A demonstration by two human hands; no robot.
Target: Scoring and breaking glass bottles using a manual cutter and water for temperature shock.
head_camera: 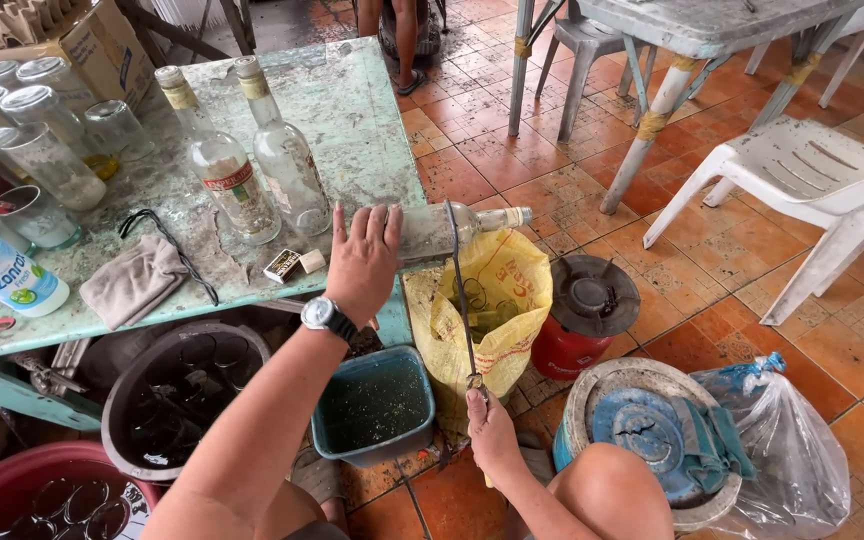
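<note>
My left hand (362, 262), with a watch on the wrist, presses a clear glass bottle (452, 226) down on its side at the edge of the green table (352, 110). The bottle's neck sticks out past the table edge over a yellow sack (507, 300). My right hand (490, 430) grips the lower end of a thin dark rod or wire (460, 290) that rises up and crosses the bottle near its shoulder.
Two upright clear bottles (252, 165) and several upturned glass jars (37, 130) stand on the table, with a cloth (132, 280) and a small matchbox (282, 265). Below are a teal tub (372, 405), a dark bucket (177, 395), a red gas canister (577, 320) and white plastic chairs (802, 180).
</note>
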